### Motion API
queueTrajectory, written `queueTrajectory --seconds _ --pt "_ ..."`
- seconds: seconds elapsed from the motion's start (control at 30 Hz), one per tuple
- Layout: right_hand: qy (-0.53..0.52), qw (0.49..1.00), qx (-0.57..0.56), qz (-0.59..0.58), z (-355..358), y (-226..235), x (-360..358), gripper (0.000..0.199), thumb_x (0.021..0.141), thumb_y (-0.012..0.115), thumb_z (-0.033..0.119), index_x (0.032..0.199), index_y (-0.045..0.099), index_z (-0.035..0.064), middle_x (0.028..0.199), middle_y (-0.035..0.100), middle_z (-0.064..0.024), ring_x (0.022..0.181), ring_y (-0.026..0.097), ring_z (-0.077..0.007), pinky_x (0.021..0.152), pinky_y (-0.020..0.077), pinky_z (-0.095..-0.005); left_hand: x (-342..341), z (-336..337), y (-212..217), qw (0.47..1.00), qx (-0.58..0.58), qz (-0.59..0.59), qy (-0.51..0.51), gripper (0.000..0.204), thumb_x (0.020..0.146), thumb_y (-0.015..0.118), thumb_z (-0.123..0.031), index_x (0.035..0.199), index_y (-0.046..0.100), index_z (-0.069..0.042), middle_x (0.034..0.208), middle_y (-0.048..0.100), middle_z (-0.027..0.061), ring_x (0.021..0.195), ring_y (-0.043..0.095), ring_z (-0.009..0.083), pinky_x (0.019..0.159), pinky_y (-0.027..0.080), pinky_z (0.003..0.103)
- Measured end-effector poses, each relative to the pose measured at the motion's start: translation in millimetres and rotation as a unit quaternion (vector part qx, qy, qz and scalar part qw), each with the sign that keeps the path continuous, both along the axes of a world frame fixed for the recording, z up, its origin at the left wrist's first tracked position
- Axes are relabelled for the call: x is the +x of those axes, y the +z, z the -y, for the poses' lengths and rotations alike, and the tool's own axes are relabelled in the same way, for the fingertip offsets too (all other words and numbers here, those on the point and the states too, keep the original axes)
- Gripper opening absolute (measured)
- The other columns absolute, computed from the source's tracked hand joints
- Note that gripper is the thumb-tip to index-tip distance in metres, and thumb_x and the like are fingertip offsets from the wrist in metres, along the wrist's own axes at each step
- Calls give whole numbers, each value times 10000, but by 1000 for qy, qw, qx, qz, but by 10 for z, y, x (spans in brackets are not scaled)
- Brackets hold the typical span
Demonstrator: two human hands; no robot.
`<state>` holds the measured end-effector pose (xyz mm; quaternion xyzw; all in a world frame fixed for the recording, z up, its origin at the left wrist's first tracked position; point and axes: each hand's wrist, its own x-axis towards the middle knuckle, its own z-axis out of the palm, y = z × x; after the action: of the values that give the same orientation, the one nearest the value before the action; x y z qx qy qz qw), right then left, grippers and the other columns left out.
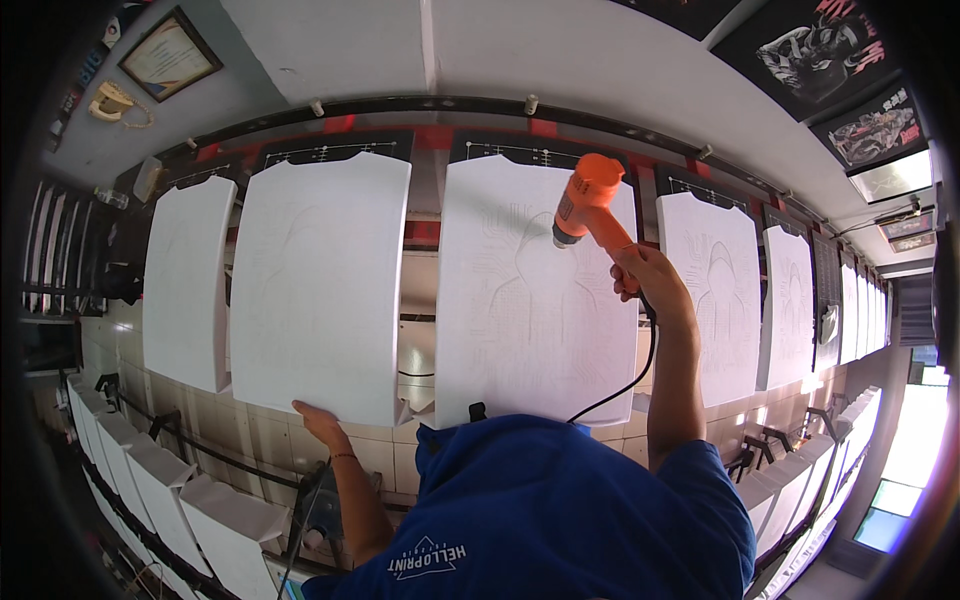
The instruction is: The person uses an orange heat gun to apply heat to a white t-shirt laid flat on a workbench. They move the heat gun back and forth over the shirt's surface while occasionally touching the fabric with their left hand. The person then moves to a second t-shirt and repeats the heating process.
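Observation:
My right hand (pixel 643 275) is wrapped round the handle of an orange heat gun (pixel 592 195). Its dark nozzle points down and left over a white T-shirt (pixel 490 330) spread flat on a board, close above the cloth but apart from it. Faint grey lines on that shirt form a hooded figure with circuit-like tracks. From the grip a black cord (pixel 645 365) curves down toward my body. My left hand (pixel 318 420) is at the near edge of the neighbouring white shirt (pixel 320 290), fingers stretched along it; some fingers are hidden.
More white shirts (pixel 190 290) (pixel 708 300) lie on boards in a row to both sides. A dark rail (pixel 430 103) runs along the far wall. Behind me stands a second row of white-covered boards (pixel 225 510). A tiled floor (pixel 375 455) shows between the rows.

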<state>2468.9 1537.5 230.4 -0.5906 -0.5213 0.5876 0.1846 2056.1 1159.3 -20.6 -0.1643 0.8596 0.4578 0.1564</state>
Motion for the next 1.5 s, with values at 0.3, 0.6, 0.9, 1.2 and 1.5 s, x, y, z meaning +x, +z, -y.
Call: queueTrajectory --seconds 0.3,0.6,0.9,1.2,1.5 --pt "-45 997 45 -34 -108 -178 208 318 937 580 336 953 579 18 746 578 -21 636 567 -100 571 470 -249 13 -50 -8 1000 10 -23 12 864 990 256 -608 1251 505 177 1282 534 336 1156 528 442 1028 382 421" --pt "-22 995 52 -84 -292 -287 35 340 926 593 356 902 599 17 770 572 -23 675 558 -104 598 464 -256 50 -99 117 989 129 59 48 852 979 281 -629 1420 360 96 1443 435 208 1275 458 329 1082 343 365" --pt "-64 997 12 -41 -140 -86 372 321 911 599 327 938 604 7 761 580 -26 636 570 -108 570 475 -260 79 -131 12 992 102 35 72 880 965 275 -655 1439 340 84 1475 392 222 1315 420 340 1114 301 371" --pt "-114 989 43 -81 -246 -163 543 324 935 581 343 978 575 22 763 570 -1 636 534 -73 568 450 -232 -61 356 24 984 -98 -39 -144 808 1007 224 -587 1230 537 124 1203 588 278 1075 572 411 926 438 443" --pt "-119 989 -10 -93 48 -73 611 295 920 597 315 934 578 21 763 563 -12 648 565 -96 580 467 -242 -175 965 52 901 -222 -222 -298 278 1013 462 -186 1102 615 28 1054 619 231 914 613 393 777 462 461"
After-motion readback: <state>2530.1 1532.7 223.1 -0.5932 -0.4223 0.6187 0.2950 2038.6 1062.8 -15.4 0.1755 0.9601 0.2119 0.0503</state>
